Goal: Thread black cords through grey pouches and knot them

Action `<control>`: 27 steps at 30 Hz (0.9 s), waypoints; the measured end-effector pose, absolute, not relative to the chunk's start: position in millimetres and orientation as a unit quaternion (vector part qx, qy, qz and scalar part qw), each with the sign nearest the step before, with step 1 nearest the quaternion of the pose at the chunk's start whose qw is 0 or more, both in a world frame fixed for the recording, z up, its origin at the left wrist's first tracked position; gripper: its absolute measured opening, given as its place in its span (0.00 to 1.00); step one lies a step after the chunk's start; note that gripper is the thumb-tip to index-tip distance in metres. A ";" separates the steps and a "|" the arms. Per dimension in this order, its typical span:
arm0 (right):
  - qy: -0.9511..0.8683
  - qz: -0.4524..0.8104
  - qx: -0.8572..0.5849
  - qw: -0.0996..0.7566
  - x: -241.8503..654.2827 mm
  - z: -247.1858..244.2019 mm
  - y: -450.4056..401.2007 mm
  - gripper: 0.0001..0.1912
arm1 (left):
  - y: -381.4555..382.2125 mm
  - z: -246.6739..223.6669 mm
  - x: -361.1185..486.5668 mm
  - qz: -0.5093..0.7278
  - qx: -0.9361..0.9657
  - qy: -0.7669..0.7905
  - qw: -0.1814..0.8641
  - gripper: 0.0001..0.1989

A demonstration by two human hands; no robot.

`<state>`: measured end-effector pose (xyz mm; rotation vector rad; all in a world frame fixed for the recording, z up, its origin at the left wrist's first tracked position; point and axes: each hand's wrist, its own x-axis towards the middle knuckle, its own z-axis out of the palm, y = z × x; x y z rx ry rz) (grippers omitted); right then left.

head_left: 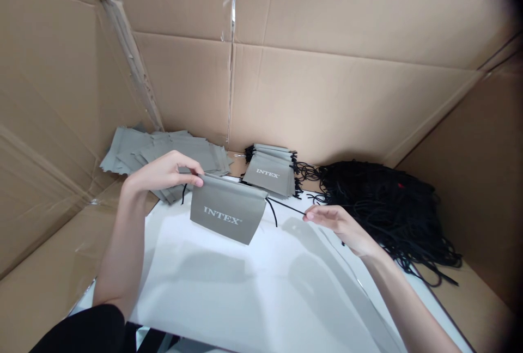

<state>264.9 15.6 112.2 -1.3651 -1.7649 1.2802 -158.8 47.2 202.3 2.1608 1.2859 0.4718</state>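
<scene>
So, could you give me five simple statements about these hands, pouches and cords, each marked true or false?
1. The left hand holds a gray INTEX pouch by its top edge. True.
2. The right hand is empty. False: it pinches a black cord that runs to the pouch.
3. The lettering on the held pouch is black. False: it is white.
4. A pouch stack sits between the loose gray pile and the black cord heap. True.
5. The cord heap is at the picture's left. False: it is at the right.
</scene>
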 end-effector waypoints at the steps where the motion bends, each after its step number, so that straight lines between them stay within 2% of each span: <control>1: -0.672 0.456 -0.510 0.284 263.3 112.0 14.8 0.19 | 47.6 201.2 -155.9 0.173 0.813 0.476 0.288 0.11; 5: -0.794 0.257 -0.457 0.309 245.3 126.7 9.2 0.25 | 48.3 194.2 -133.5 0.171 0.838 0.427 0.294 0.11; 7: -0.859 0.179 -0.394 0.275 231.7 141.3 6.0 0.26 | 47.2 190.6 -119.9 0.174 0.860 0.386 0.284 0.11; 11: -0.928 0.103 -0.319 0.159 212.8 162.5 5.3 0.13 | 43.1 187.1 -104.5 0.199 0.890 0.346 0.219 0.11; 14: -0.926 0.101 -0.341 0.128 213.6 163.8 9.9 0.17 | 41.0 187.6 -105.8 0.238 0.886 0.353 0.184 0.10; 21: -0.914 0.166 -0.313 0.198 226.9 161.9 12.6 0.23 | 37.5 190.6 -103.3 0.228 0.896 0.323 0.203 0.12; 27: -0.846 0.190 -0.338 0.366 234.3 159.9 10.5 0.10 | 34.3 187.7 -90.9 0.319 0.848 0.347 0.244 0.10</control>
